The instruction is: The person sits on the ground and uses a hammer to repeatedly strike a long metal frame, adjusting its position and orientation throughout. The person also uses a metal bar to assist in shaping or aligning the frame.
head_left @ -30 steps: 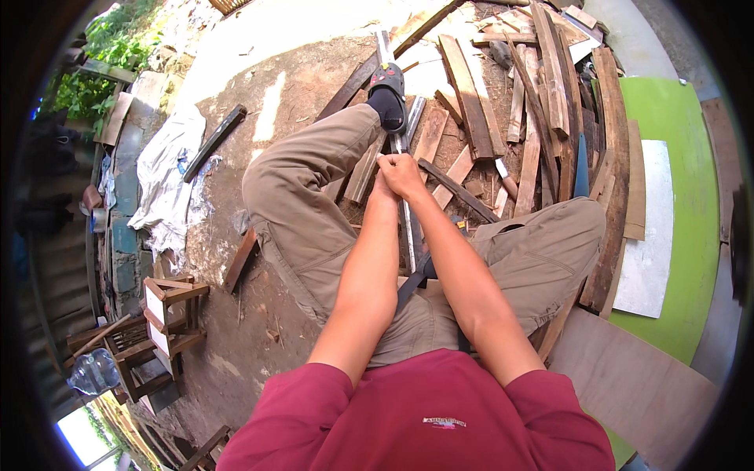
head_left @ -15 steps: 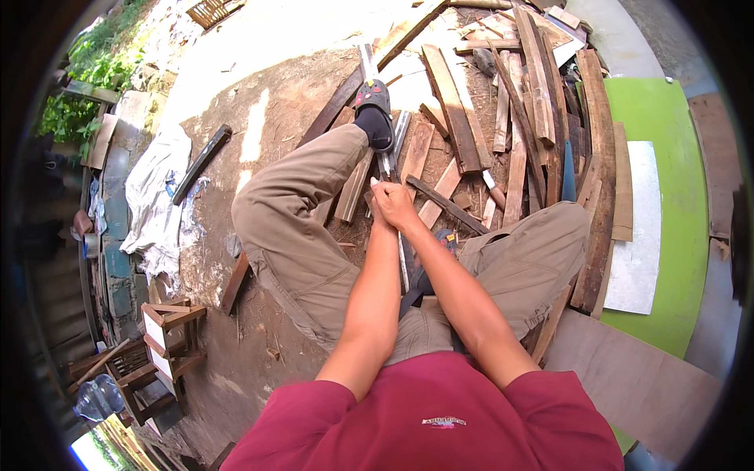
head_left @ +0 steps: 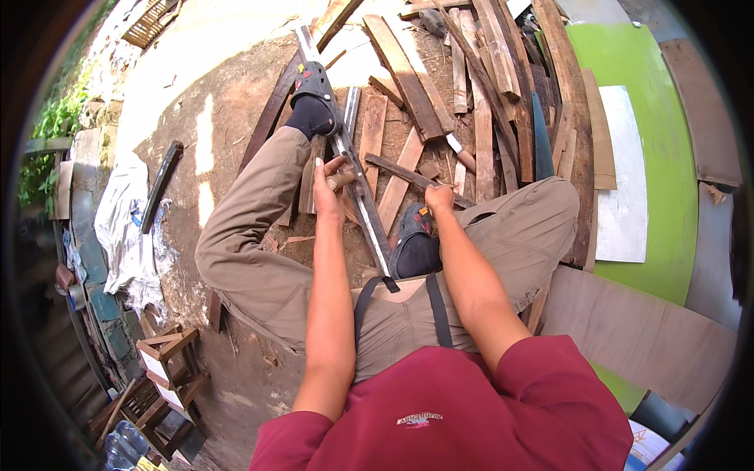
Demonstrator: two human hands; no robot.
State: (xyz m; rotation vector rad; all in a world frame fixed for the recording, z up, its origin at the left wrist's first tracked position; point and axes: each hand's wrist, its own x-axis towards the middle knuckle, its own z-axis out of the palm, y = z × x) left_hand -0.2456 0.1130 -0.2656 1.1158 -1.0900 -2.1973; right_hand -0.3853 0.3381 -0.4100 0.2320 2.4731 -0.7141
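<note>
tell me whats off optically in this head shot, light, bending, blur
Head view: hard sun leaves bright patches on the dirt ground and glare on the metal bar by the left hand; fisheye bends the wooden planks and green board toward a black rim; the right hand stays sharp.

Harsh daylight overhead; sunlit ground [head_left: 212, 55] left of wood pile [head_left: 471, 102] blown out, white. Dappled shade across trousers, soil below it. Green board [head_left: 667, 157] right of pile saturated. Fisheye bends edges, black vignette rings frame; rim soft, centre sharp.
</note>
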